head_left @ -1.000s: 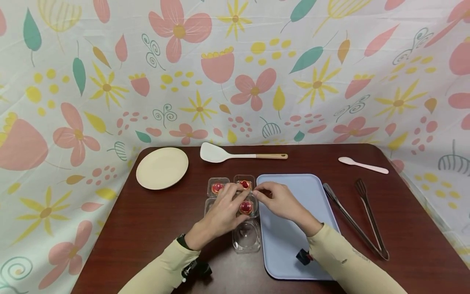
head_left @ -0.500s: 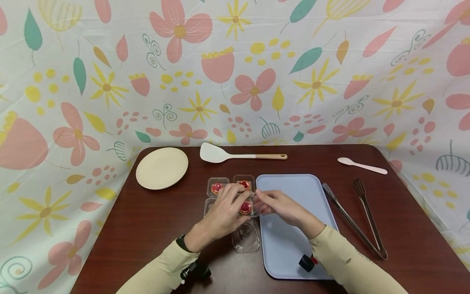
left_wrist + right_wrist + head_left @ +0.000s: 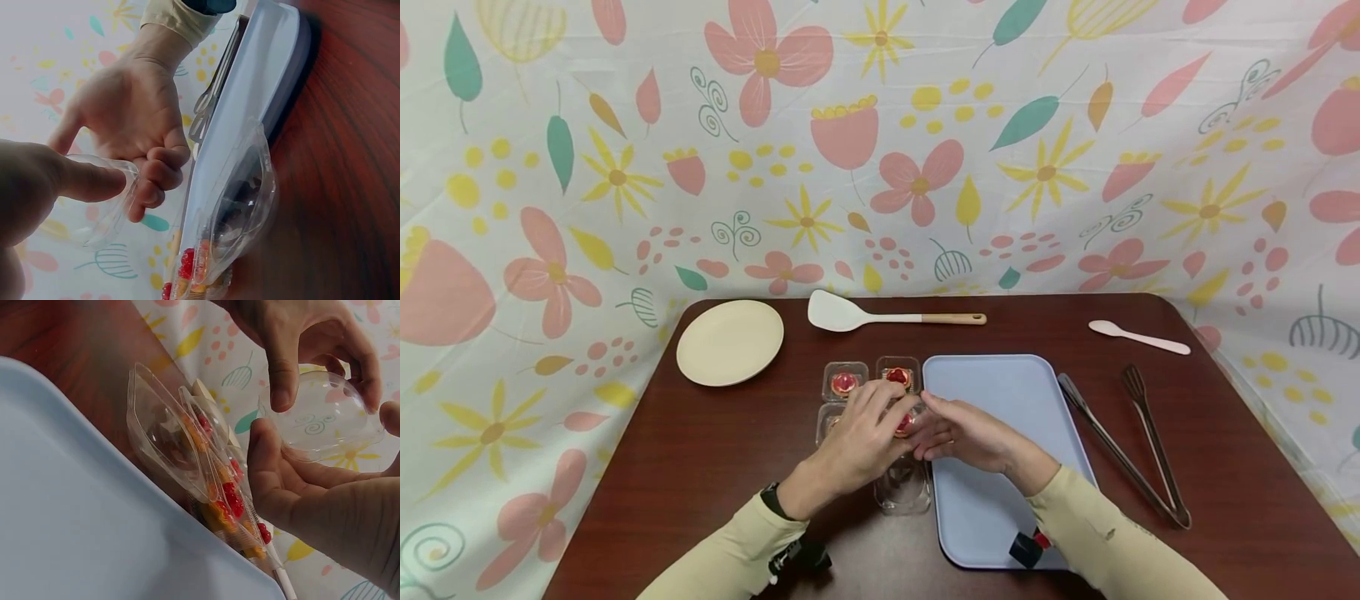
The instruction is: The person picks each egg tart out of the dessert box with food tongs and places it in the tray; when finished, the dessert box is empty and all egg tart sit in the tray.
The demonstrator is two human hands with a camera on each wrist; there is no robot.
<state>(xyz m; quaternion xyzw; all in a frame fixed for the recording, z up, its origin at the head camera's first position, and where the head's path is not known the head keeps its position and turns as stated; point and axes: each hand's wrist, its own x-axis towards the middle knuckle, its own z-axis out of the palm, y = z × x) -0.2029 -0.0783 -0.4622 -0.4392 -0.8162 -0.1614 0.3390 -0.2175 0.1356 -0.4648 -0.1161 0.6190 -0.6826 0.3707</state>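
clear thin plastic is what i'm working with: a small domed lid [image 3: 325, 419] pinched between both hands at the middle of the surface [image 3: 715, 450], just left of the blue tray [image 3: 1000, 392]. my left hand [image 3: 857, 437] curls its thumb and fingers on the lid's rim, and my right hand [image 3: 962, 433] cups it from beneath with fingers curled. i judge it very light, springy and slick, likely to buckle if squeezed, so the stiffer rim is the place to hold. below sits the clear clamshell pack [image 3: 872, 408] of compartments; several hold red-topped tarts [image 3: 844, 382], and the near right cup [image 3: 904, 487] looks empty. the tray carries nothing but my right wrist.
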